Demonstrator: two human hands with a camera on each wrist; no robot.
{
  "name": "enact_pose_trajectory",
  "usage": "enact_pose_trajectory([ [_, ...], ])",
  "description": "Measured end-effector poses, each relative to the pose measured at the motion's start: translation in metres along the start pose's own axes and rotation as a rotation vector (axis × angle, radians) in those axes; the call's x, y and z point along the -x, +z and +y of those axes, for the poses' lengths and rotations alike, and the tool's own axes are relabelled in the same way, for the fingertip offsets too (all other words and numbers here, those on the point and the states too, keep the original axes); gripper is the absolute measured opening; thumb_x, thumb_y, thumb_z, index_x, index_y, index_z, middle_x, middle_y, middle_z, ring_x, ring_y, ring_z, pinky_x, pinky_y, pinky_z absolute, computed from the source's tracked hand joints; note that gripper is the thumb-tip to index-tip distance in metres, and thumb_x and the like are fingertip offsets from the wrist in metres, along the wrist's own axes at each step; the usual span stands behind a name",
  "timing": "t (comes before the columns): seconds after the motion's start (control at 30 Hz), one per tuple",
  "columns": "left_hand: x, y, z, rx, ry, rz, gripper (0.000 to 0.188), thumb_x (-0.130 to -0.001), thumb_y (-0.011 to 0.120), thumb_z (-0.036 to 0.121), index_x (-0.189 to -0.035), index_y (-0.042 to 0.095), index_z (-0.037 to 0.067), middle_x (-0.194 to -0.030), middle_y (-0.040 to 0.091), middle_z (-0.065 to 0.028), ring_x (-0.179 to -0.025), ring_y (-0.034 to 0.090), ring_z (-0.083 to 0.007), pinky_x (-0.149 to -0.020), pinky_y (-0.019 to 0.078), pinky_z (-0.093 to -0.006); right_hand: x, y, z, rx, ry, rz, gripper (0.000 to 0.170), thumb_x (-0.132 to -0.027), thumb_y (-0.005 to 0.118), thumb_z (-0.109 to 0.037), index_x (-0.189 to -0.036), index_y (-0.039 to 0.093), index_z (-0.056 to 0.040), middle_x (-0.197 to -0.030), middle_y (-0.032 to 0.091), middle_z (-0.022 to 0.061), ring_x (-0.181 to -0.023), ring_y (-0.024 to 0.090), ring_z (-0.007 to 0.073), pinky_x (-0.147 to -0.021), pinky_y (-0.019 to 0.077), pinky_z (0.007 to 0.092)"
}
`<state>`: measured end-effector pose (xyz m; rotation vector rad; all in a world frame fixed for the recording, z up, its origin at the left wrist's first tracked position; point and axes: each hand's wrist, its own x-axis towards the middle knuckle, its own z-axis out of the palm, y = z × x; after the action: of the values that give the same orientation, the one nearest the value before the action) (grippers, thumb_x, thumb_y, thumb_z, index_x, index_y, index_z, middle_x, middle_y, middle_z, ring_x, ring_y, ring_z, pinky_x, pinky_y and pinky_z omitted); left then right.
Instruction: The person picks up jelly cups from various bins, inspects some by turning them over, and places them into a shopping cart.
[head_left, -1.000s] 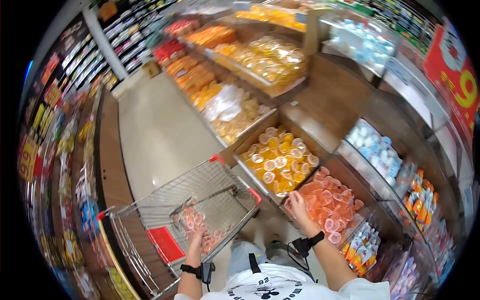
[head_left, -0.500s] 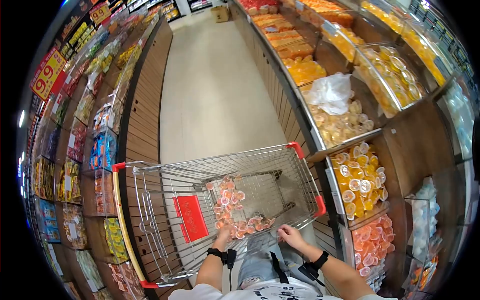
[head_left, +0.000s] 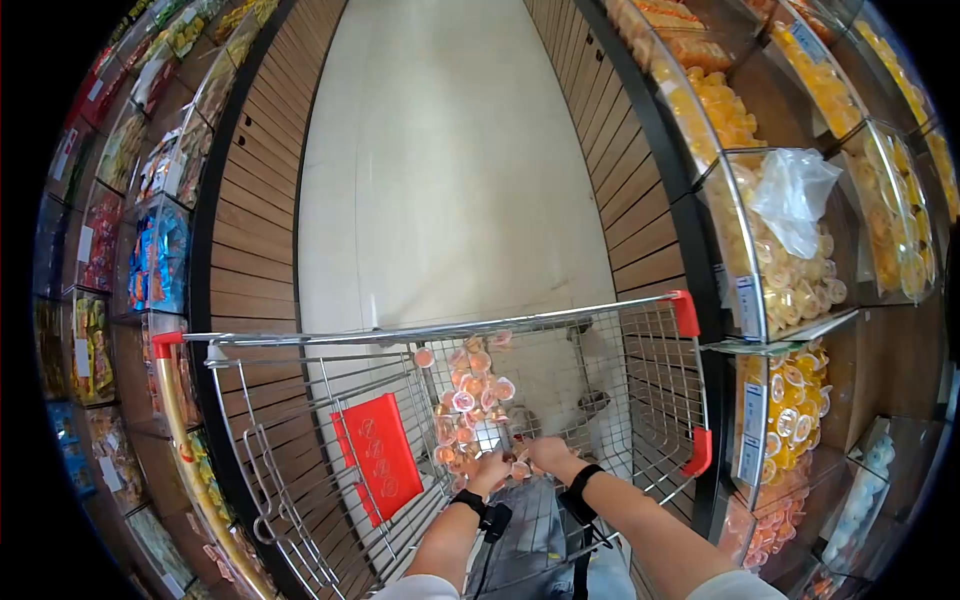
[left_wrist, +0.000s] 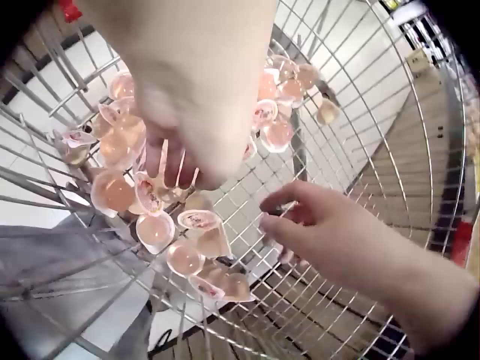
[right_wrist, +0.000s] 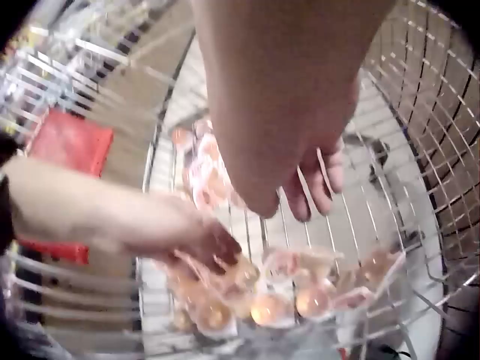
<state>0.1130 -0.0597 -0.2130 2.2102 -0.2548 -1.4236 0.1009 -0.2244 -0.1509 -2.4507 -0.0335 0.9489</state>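
on the shopping cart (head_left: 540, 318), pale markings on the red panel (head_left: 378, 462) are too blurred to read. the right hand (left_wrist: 326, 229), half a second ago beside the near rim, is now inside the cart, fingers loosely curved, holding nothing. the left hand (head_left: 487, 470) has its fingers down among the cart's peach-pink jelly cups (head_left: 463, 400); whether it grips one cannot be told.

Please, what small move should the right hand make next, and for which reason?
Perhaps the right hand should shift toward the nearest jelly cups: it appears empty, over bare mesh of the cart, while the left hand is among them.
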Motion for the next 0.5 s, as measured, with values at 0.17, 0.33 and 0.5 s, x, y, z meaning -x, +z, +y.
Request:
enact_pose_trajectory([
  [0.17,0.003,0.0,0.005,0.016,0.052,-0.034,0.03,-0.066,0.045,0.018,-0.09,0.044,0.0,-0.09,0.048,-0.0181,-0.082,0.046,-0.032,-0.071,0.0362,-0.0349,-0.033,0.041,0.0,0.144,0.005,-0.096,0.016,-0.065,0.046,-0.016,-0.078,0.056,-0.0129,-0.082,0.053,0.0082,-0.076,0.052,0.0233,-0.059,0.0417,0.0325],
  [0.33,-0.006,0.008,-0.022,0.315,0.003,-0.046,0.051,-0.065,0.05,0.018,-0.106,0.025,0.001,-0.091,0.047,-0.017,-0.081,0.049,-0.0268,-0.067,0.0392,-0.0297,-0.043,0.053,0.0,0.277,0.049,-0.185,0.019,-0.068,0.043,-0.023,-0.077,0.057,-0.0144,-0.086,0.052,0.0052,-0.08,0.048,0.0207,-0.066,0.0371,0.0318],
  [0.5,-0.013,0.012,-0.028,0.225,0.151,0.042,0.045,-0.067,0.05,0.021,-0.103,0.031,0.003,-0.082,0.051,-0.0152,-0.075,0.051,-0.0265,-0.062,0.0406,-0.0311,-0.036,0.038,0.002,0.139,-0.055,-0.04,0.025,-0.069,0.042,-0.031,-0.071,0.057,-0.0108,-0.08,0.051,0.0085,-0.075,0.049,0.023,-0.065,0.0372,0.0318],
])
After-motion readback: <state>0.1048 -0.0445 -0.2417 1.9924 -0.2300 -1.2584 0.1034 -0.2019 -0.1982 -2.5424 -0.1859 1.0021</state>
